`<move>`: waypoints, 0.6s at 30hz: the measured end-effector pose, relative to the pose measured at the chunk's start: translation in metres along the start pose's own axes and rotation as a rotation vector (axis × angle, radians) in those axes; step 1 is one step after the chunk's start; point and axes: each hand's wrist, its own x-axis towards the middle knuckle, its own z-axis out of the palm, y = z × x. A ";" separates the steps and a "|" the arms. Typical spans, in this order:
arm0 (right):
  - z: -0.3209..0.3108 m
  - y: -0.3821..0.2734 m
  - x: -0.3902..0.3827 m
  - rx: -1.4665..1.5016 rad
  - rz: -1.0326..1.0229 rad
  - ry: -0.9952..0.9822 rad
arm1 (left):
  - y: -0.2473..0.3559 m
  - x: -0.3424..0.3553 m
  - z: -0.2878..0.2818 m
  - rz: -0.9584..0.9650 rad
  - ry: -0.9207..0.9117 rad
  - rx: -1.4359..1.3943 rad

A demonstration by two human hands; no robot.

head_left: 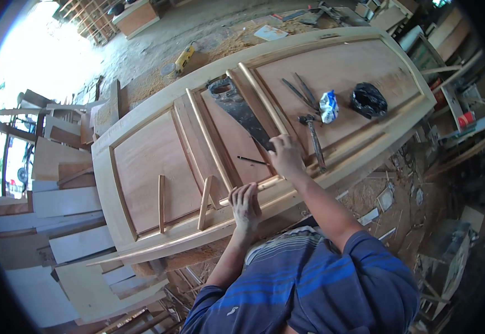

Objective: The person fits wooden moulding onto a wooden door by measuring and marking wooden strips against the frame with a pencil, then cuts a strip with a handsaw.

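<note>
A panelled wooden door [147,161] lies across the work surface. My left hand [245,203] has its fingers curled over a thin moulding strip [270,182] along the door's near rail. My right hand [287,158] has bent fingers at the lower tip of a dark hand saw [237,108]; what they grip is hidden. A pencil [252,160] lies between my hands. Right of them are a hammer [313,139], dark slender tools [303,92], a blue-and-white packet [328,106] and a black plastic bag [367,100]. Two short wooden strips [203,203] rest on the left part.
Stacked boards and offcuts [75,211] crowd the left. Timber and clutter [457,117] stand at the right. Sawdust, a yellow container [184,58] and a white sheet [270,33] lie beyond the door's far edge. Scraps [384,197] litter the floor at the near right.
</note>
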 end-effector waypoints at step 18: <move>-0.047 0.046 -0.063 1.023 0.260 -0.388 | 0.069 -0.016 -0.009 -0.455 -0.091 -0.416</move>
